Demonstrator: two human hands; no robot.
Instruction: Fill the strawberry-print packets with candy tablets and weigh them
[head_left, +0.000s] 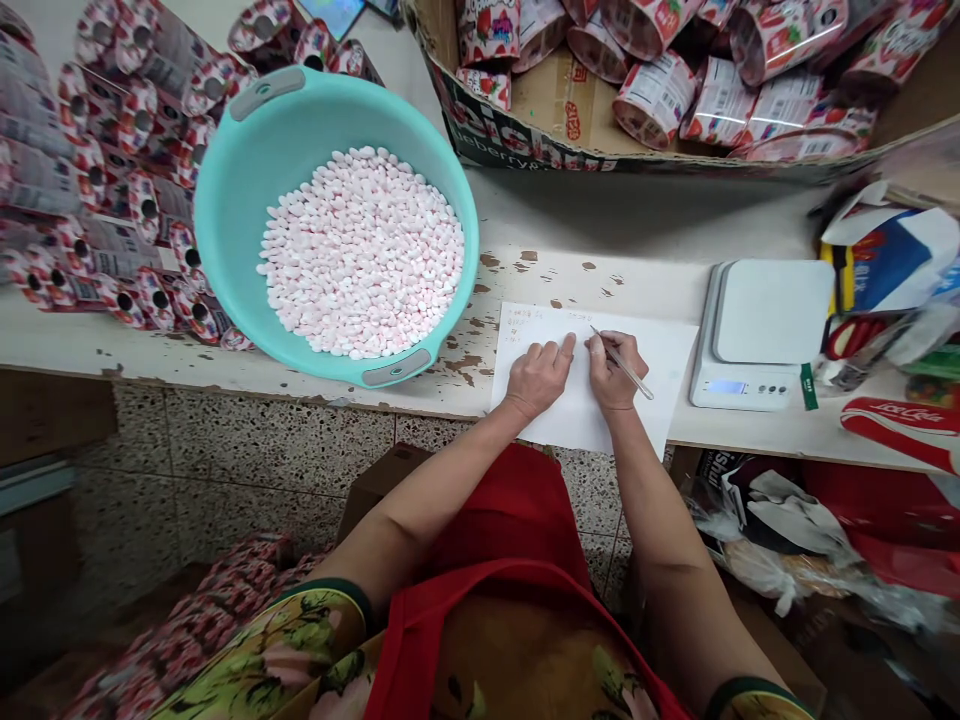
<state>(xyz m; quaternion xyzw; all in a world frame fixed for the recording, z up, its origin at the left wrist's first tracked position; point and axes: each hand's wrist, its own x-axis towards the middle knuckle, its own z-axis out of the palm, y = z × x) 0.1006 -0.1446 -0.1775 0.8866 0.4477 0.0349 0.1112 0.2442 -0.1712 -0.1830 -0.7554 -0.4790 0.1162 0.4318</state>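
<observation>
A white sheet of paper [652, 340] lies at the front edge of the table, with a few lines of faint handwriting near its top left. My right hand [616, 370] grips a slim silvery pen [637, 382], its tip touching or close to the writing. Palm down on the sheet's left half rests my left hand [540, 375], fingers curled under and one digit pointing forward, holding nothing that I can see. To the left stands a turquoise basin [232, 190] with many small pale pink candies [367, 255] in it. A white digital scale [772, 310] sits right of the paper.
Pink strawberry-printed containers [142, 200] are stacked at the left. A cardboard box [555, 100] of similar containers stands behind the paper. At the right are a red Coca-Cola item [904, 428], red-handled scissors [851, 338] and plastic packets. Bags fill the shelf below.
</observation>
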